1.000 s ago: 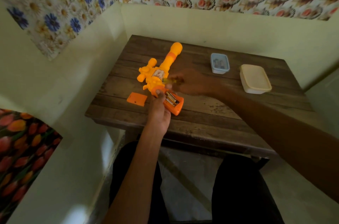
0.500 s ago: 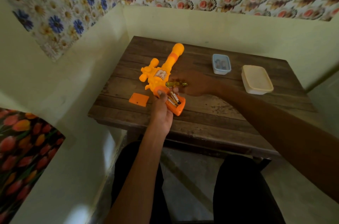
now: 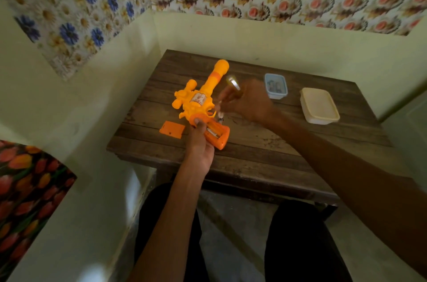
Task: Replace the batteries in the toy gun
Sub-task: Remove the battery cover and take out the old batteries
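Toy gun [image 3: 201,101]: flat on the counter [image 3: 254,150], left of centre, barrel pointing far, handle near, battery bay [image 3: 215,132] open upward with a cell showing inside.
Left grip [image 3: 199,143]: wrapped round the handle, thumb on top, pinning it down.
Right grip [image 3: 249,101]: curled round a screwdriver [image 3: 233,86], raised just right of the gun; the tip is blurred.
Cover [image 3: 172,128]: lying just left of the handle.
Blue tub [image 3: 276,86]: far right, seemingly holding batteries.
Doing it well: I judge the cells are being levered out. I'd keep the handle pinned and lift gently from one end.
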`<state>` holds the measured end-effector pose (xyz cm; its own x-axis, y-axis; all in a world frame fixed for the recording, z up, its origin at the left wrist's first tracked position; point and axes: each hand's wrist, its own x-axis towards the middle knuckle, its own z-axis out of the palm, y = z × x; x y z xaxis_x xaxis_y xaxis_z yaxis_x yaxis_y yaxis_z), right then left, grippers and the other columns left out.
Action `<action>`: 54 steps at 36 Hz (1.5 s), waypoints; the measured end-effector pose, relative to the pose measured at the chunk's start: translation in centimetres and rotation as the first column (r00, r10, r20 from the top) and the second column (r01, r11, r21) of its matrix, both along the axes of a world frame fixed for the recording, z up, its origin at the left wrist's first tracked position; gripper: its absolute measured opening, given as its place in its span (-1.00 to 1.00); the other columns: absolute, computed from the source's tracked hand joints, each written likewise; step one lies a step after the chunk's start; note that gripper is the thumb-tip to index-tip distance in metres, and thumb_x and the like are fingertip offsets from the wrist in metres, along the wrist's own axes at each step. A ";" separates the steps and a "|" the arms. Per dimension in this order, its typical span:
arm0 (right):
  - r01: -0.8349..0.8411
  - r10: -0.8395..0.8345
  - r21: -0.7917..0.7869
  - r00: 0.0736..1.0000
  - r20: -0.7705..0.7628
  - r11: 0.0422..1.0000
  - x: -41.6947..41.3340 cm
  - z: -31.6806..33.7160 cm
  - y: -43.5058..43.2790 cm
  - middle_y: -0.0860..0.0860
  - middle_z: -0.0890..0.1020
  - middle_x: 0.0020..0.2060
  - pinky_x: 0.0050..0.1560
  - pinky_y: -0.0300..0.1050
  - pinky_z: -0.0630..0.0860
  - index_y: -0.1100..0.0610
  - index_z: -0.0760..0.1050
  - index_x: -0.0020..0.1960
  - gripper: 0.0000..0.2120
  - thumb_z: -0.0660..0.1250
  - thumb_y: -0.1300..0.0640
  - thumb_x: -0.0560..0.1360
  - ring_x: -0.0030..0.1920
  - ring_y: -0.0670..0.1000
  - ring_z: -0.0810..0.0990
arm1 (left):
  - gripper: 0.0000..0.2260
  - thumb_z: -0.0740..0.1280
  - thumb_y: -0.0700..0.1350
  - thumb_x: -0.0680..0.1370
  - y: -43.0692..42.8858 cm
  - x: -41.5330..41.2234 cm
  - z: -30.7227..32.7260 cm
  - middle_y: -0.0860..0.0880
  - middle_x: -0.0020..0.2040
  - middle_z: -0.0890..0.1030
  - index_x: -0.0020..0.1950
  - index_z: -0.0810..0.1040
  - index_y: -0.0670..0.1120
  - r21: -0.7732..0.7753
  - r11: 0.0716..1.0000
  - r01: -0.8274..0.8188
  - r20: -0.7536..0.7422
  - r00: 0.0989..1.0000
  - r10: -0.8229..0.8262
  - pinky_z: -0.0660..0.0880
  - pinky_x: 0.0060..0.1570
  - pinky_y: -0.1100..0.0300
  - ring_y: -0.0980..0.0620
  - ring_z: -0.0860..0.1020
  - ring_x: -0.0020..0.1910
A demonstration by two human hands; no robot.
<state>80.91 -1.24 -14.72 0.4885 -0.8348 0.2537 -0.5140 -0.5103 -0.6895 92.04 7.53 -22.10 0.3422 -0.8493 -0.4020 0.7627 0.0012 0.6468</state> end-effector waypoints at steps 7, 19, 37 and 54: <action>0.331 -0.240 0.324 0.927 -0.289 0.886 -4.0 -2.0 -3.0 -0.02 0.67 -0.35 -0.32 -0.25 0.47 0.02 0.64 -0.36 -0.89 0.56 0.10 0.28 -0.33 -0.14 0.59 | -0.64 0.11 -0.05 0.68 -0.1 -0.2 -0.4 -0.11 -0.03 0.61 0.46 0.31 -0.10 0.025 1.000 -0.011 0.028 1.000 0.010 0.54 -0.13 0.07 -0.01 0.61 -0.12; 0.388 -0.246 0.382 0.896 -0.370 0.839 -4.2 -4.9 -3.3 0.00 0.69 -0.29 -0.16 -0.12 0.59 0.10 0.66 -0.24 -0.64 0.59 -0.16 0.18 -0.20 -0.06 0.66 | -0.63 0.13 -0.02 0.66 -0.2 -0.3 -0.4 -0.18 0.15 0.57 0.46 0.32 -0.08 0.030 0.999 -0.010 0.071 0.997 0.008 0.51 -0.09 0.07 -0.02 0.61 -0.04; 0.393 -0.271 0.369 0.900 -0.341 0.842 -7.9 -3.8 -2.3 0.08 0.68 -0.27 -0.04 -0.05 0.60 0.22 0.64 -0.19 -0.66 0.52 -0.08 0.35 -0.20 0.00 0.64 | -0.66 0.13 -0.04 0.67 0.1 -0.3 -0.2 -0.05 -0.14 0.64 0.43 0.36 -0.09 0.001 1.000 0.004 0.088 0.996 -0.004 0.49 -0.15 0.09 0.02 0.60 -0.12; 0.406 -0.279 0.220 0.850 -0.447 0.887 -3.1 -4.5 -4.2 0.08 0.65 -0.15 -0.12 -0.06 0.62 0.12 0.59 0.14 -0.49 0.57 -0.06 0.27 -0.18 0.01 0.62 | -0.65 0.15 -0.04 0.66 -0.2 -0.3 -0.4 -0.09 0.01 0.60 0.44 0.34 -0.08 -0.024 0.999 -0.023 0.066 0.998 0.024 0.53 -0.04 0.05 -0.03 0.60 -0.06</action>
<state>77.81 -5.48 -19.23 0.1609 -0.9701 -0.1818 -0.8751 -0.0550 -0.4808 91.72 7.36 -22.50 0.3873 -0.8496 -0.3580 0.7179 0.0343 0.6953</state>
